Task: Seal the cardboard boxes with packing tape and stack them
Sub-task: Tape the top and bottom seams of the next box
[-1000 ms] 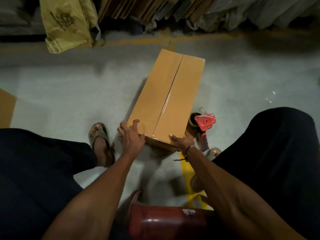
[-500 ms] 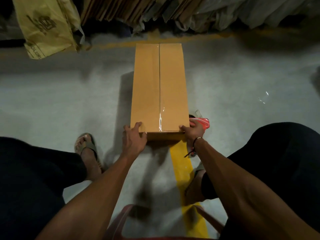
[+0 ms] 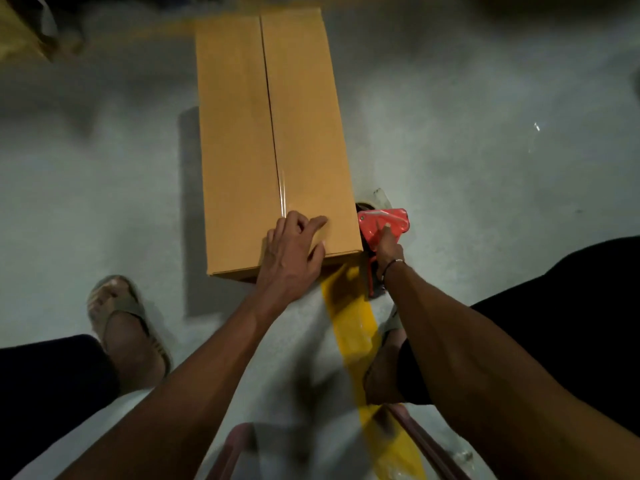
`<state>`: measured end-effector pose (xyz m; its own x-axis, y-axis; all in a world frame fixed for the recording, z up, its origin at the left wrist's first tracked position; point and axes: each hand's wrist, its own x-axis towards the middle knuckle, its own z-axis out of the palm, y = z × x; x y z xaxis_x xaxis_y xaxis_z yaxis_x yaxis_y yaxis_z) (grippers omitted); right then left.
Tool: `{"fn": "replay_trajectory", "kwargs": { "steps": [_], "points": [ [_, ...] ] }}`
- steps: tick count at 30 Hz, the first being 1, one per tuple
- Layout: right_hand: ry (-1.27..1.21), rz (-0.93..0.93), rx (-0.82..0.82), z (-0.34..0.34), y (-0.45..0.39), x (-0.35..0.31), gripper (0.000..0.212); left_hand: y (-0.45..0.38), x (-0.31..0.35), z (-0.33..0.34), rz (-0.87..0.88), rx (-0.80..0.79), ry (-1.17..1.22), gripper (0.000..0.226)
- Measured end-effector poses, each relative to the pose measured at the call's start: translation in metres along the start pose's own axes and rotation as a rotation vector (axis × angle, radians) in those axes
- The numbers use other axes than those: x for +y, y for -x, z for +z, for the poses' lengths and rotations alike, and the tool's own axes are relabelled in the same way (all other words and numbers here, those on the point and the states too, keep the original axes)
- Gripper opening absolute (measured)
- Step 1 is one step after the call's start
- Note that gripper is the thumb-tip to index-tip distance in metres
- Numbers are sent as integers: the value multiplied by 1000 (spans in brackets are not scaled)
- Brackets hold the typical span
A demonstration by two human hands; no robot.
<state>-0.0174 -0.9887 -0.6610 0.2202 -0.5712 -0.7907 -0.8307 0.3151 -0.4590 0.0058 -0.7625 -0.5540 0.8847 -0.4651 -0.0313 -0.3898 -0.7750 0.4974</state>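
A long brown cardboard box (image 3: 242, 133) lies on the grey floor, its top flaps closed along a centre seam with a short strip of clear tape at the near end. My left hand (image 3: 294, 251) rests on the box's near right top, fingers spread and slightly bent over the taped seam. Just right of the box sits a red tape dispenser (image 3: 384, 221) on the floor. My right hand (image 3: 386, 249) grips its handle, with the index finger laid along the red body.
A yellow floor line (image 3: 349, 327) runs from the box's near end toward me. My sandalled left foot (image 3: 121, 323) stands left of the box and my right foot (image 3: 384, 365) on the line. A reddish stool edge (image 3: 239, 441) shows at the bottom. A yellow bag (image 3: 17, 32) lies at far left.
The box was turned straight and lies lengthwise away from me. My left hand moved from the near corner onto the top. My right hand left the box and took the tape dispenser.
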Motion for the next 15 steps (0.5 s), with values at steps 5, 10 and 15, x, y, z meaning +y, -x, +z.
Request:
{"fn": "replay_trajectory", "kwargs": {
  "steps": [5, 10, 15],
  "points": [
    [58, 59, -42, 28, -83, 36, 145, -3, -8, 5, -10, -2, 47, 45],
    [91, 2, 49, 15, 32, -13, 102, -7, -2, -6, -14, -84, 35, 46],
    [56, -28, 118, -16, 76, -37, 93, -20, 5, -30, -75, -342, 20, 54]
  ]
}}
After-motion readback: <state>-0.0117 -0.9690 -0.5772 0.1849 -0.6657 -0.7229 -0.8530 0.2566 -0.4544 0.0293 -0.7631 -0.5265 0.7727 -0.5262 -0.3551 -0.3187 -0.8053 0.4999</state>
